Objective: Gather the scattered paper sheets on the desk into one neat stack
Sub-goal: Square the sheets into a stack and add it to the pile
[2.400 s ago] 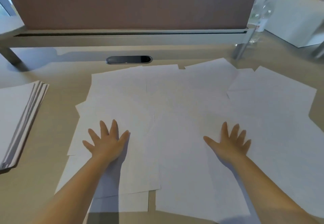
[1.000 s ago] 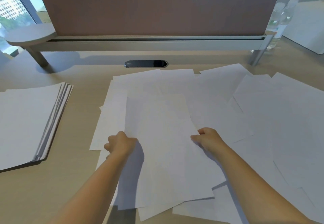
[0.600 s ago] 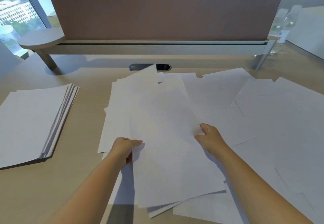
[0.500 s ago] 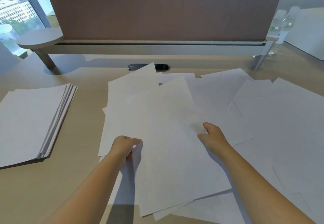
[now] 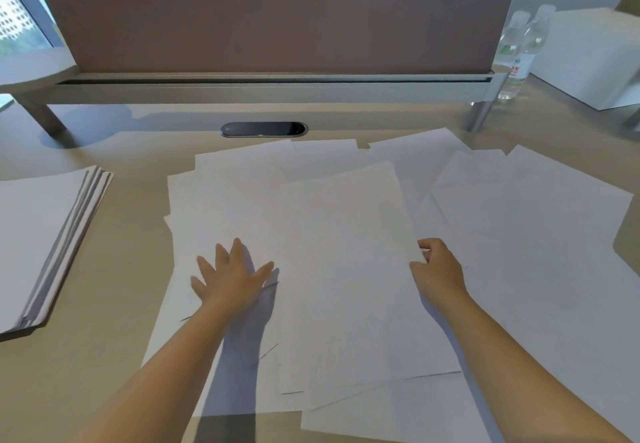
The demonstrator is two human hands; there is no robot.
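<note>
Left hand [image 5: 232, 278] lies flat, fingers spread, on the scattered white paper sheets [image 5: 519, 234]; right hand [image 5: 437, 269] pinches the top sheet's [image 5: 346, 269] three-o'clock edge. Pulling risks fanning loose sheets underneath across the tabletop [image 5: 114, 304].

A single head-worn wide-angle view looked forward and down, close over the table [image 5: 114, 356]. Both hands [image 5: 232, 278] sat low and central in frame, forearms entering from the bottom edge, with a partition [image 5: 277, 12] rising beyond them.
</note>
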